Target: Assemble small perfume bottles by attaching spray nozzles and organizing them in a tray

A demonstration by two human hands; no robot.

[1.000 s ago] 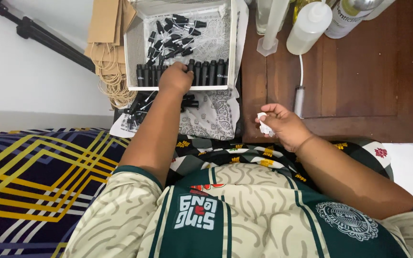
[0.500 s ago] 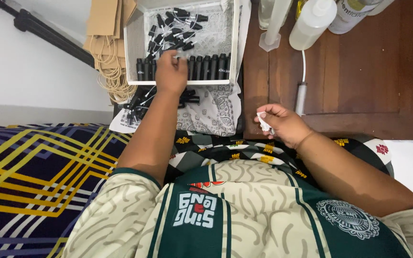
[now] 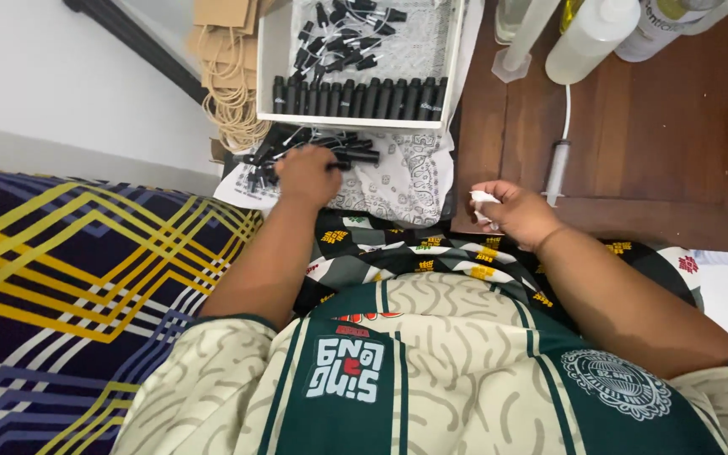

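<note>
My left hand (image 3: 307, 174) rests palm down on a loose pile of small black bottles (image 3: 330, 152) lying on a patterned white cloth (image 3: 398, 181); whether its fingers grip one is hidden. Just beyond stands a white box (image 3: 270, 67) with a neat row of black bottles (image 3: 360, 99) along its near wall and loose black caps (image 3: 343, 34) behind. My right hand (image 3: 511, 215) hovers at the front edge of the dark wooden table (image 3: 650, 160), fingers closed on a small white piece (image 3: 484, 199).
On the table lie a syringe (image 3: 556, 168) with a thin tube, and clear plastic bottles (image 3: 587, 38) stand at the back. Brown paper bags with string handles (image 3: 227, 59) lie left of the box. A blue and yellow blanket (image 3: 69, 286) covers the left.
My left hand has pulled back from the row of bottles inside the box to the loose pile on the cloth. My right hand has stayed put with the white piece.
</note>
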